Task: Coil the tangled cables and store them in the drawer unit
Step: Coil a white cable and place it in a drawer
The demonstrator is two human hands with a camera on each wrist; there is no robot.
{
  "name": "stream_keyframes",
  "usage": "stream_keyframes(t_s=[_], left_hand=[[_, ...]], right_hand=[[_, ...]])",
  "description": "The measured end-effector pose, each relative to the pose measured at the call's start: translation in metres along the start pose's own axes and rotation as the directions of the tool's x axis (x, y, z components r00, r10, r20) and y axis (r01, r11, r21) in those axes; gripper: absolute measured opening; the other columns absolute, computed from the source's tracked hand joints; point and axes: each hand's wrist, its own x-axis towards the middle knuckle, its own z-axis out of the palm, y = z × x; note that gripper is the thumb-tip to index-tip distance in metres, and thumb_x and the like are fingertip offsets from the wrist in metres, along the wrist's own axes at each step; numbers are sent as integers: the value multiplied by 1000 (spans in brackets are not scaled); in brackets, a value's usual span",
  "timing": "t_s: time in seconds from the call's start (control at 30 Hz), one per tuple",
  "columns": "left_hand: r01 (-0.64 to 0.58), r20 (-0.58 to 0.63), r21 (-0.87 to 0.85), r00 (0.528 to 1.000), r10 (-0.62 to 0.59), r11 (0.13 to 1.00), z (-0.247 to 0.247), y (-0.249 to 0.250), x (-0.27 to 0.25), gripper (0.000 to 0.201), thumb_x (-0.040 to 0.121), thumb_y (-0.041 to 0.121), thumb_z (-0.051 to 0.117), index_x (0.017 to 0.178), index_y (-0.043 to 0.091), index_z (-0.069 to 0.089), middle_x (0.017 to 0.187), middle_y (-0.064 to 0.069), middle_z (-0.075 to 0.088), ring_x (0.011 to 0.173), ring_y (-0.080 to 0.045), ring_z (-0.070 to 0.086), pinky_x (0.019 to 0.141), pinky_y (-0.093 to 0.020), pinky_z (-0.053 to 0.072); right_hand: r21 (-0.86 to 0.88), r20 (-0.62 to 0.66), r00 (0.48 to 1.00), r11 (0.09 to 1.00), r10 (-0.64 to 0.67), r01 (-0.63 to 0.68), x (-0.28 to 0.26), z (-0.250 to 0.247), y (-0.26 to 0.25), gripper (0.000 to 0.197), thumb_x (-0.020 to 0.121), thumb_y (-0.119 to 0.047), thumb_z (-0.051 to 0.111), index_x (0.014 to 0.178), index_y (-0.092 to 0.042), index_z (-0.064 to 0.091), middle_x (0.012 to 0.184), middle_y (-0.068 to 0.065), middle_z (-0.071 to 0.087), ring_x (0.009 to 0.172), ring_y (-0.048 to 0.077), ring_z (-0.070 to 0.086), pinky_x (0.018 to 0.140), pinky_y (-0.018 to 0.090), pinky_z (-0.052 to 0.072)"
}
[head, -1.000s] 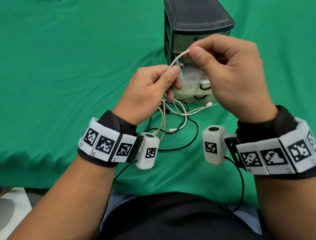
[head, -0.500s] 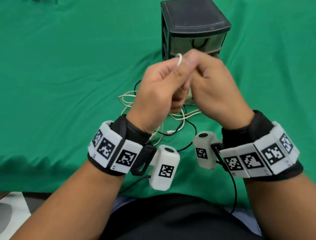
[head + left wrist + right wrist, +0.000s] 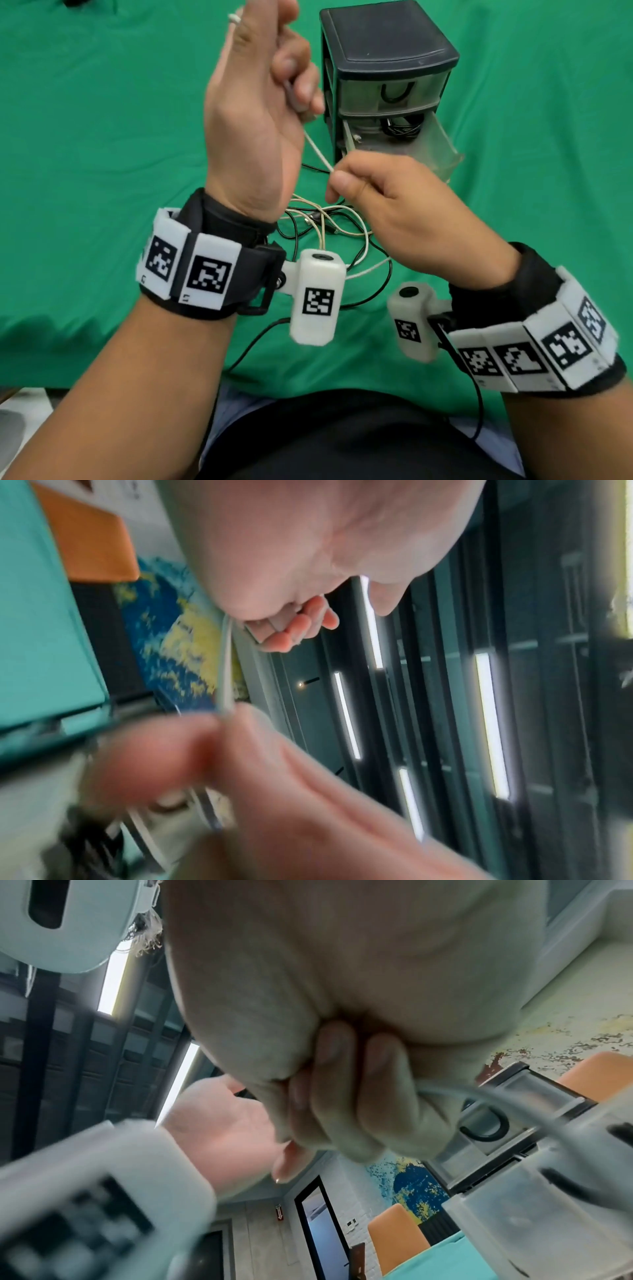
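The green cloth [image 3: 102,137] covers the whole table, and the black drawer unit [image 3: 387,44] stands at its far side, lowest drawer [image 3: 411,147] pulled out with dark cable inside, half hidden behind my knuckles. My left hand [image 3: 253,113] is raised, fingers curled round the white cable [image 3: 317,150]; my right hand [image 3: 404,212] pinches it lower down. The tangle of cables [image 3: 329,226] lies below, partly covered by my wrists. Both wrist views are blurred.
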Motion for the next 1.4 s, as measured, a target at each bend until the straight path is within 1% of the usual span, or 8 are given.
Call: stream_keyframes(t_s=[0.13, 0.2, 0.3, 0.5, 0.67, 0.93, 1.17, 1.4], left_hand=[[-140, 34, 644, 987, 155, 752, -20, -6, 11, 21, 94, 37, 47, 94, 16, 43, 78, 8, 37, 66, -7, 38, 67, -22, 36], [-106, 111, 830, 994, 25, 548, -30, -15, 10, 29, 96, 45, 43, 94, 16, 47, 80, 10, 41, 69, -2, 40, 71, -20, 36], [-6, 151, 889, 948, -280, 458, -38, -27, 3, 48, 93, 59, 32, 79, 19, 53, 68, 12, 45, 64, -7, 42, 67, -32, 35], [176, 225, 728, 851, -474, 662, -26, -25, -15, 57, 100, 47, 23, 56, 15, 41, 54, -6, 35, 52, -27, 29, 51, -33, 25], [257, 381, 533, 778, -500, 806, -7, -22, -32, 49, 103, 31, 25, 58, 14, 32, 52, -5, 27, 49, -20, 16, 46, -30, 14], [202, 424, 208, 863, -274, 957, 6, -4, -27, 42, 102, 21, 20, 64, 15, 38, 54, 2, 30, 48, -19, 24, 47, -32, 24], [174, 344, 75, 920, -189, 982, 7, -1, -22, 32, 102, 16, 25, 76, 10, 42, 62, 2, 32, 55, -15, 30, 56, -35, 24], [87, 226, 192, 965, -130, 978, -5, -11, -17, 26, 101, 15, 30, 80, 10, 45, 63, 5, 34, 58, -13, 34, 57, -28, 33]], right_hand=[[76, 117, 993, 997, -28, 19, -10, -7, -4, 27, 99, -35, 56, 83, -18, 69, 50, -8, 35, 48, 7, 33, 47, 19, 26], [136, 71, 996, 989, -63, 53, -12, -15, -8, 27, 96, -35, 61, 79, -17, 70, 49, -9, 36, 47, 5, 31, 46, 17, 24], [237, -126, 986, 962, -109, 136, -11, -28, -11, 21, 94, -27, 66, 77, -17, 71, 55, -10, 49, 53, 1, 37, 51, 14, 27], [351, -418, 908, 915, -37, 199, -5, -33, -4, 17, 96, -22, 63, 80, -17, 67, 51, -22, 55, 49, -3, 46, 54, 9, 33], [437, -505, 859, 882, 77, 178, 4, -23, 2, 15, 95, -21, 64, 83, -12, 66, 58, -19, 58, 55, -4, 49, 58, 11, 38], [394, -314, 945, 918, 94, 40, 12, 3, 20, 34, 98, -30, 59, 78, -5, 69, 78, 33, 61, 65, 39, 57, 65, 59, 48], [322, -137, 990, 947, 41, 5, 1, 10, 6, 44, 98, -22, 56, 56, -33, 54, 52, -14, 40, 52, 0, 32, 50, 15, 27], [186, 40, 997, 980, 60, -66, -6, 8, 0, 27, 99, -33, 57, 80, -22, 72, 57, -3, 44, 54, 5, 35, 52, 22, 29]])
